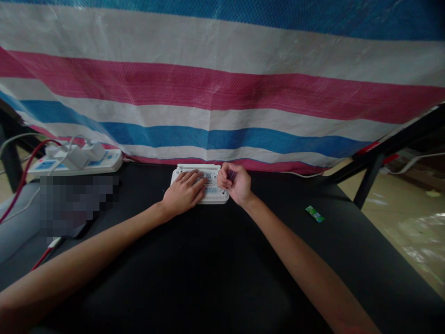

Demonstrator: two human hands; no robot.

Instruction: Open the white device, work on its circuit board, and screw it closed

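Observation:
A flat white plastic device (212, 197), like a router with its vented underside up, lies on the black table near the striped sheet. Labels and rows of small holes show on its face, with dark round spots near the corners. My left hand (186, 189) rests on the left part of the device, fingers stretched out flat. At the device's right edge my right hand (238, 183) is curled closed, holding a small dark purplish thing (231, 175). Most of that thing is hidden by the fingers, so its kind cannot be told.
A white power strip (111, 161) with plugged-in chargers (74, 155) stands at the back left. Before it lies a blurred-out dark item (74, 204) with a red cable. A small green packet (314, 214) lies to the right. The striped sheet (208, 88) hangs behind the table (174, 278).

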